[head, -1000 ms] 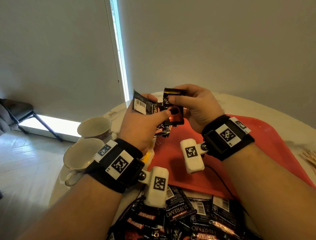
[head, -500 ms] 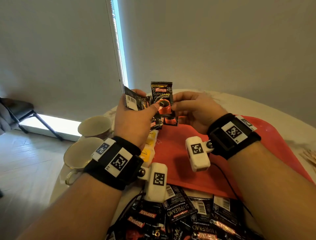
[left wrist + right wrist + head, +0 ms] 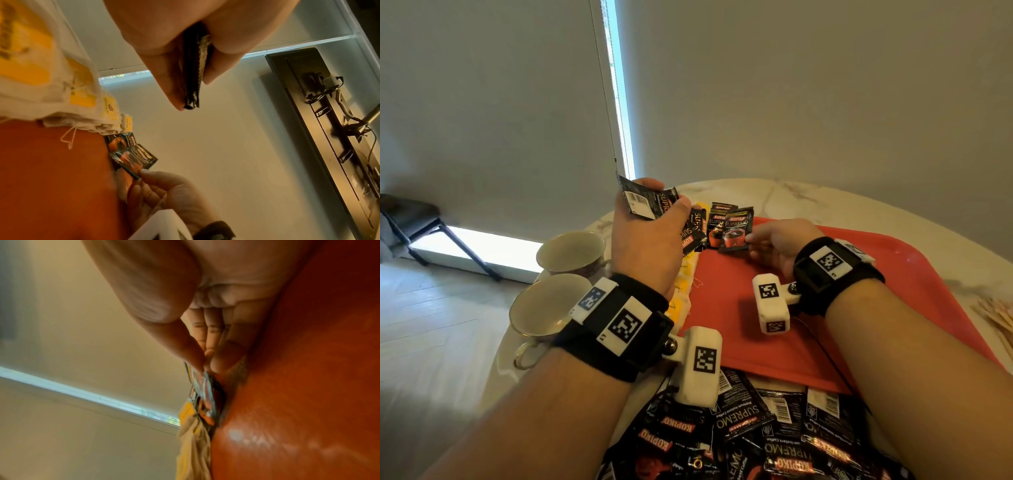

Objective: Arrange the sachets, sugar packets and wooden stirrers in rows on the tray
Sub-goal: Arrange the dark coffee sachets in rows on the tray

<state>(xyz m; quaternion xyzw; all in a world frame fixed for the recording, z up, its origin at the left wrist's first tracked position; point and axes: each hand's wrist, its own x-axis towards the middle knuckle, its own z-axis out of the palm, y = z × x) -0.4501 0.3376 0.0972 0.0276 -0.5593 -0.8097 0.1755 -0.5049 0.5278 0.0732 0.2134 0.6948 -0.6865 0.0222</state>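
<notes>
A red tray lies on the marble table. My left hand grips a small bundle of black coffee sachets above the tray's left edge; the left wrist view shows their edges squeezed between thumb and fingers. My right hand pinches the corner of one black sachet low over the tray's far left corner, overlapping two sachets that lie there. Yellow-and-white packets run in a row along the tray's left edge. Whether the pinched sachet touches the tray I cannot tell.
Several black sachets lie in a heap at the table's near edge. Two empty cups stand left of the tray. Wooden stirrers lie at the right edge. A large part of the tray's red surface is bare.
My right hand pulled one sachet out of the left hand's bundle and carried it down to the tray's far left corner. The left hand stayed up with the rest.
</notes>
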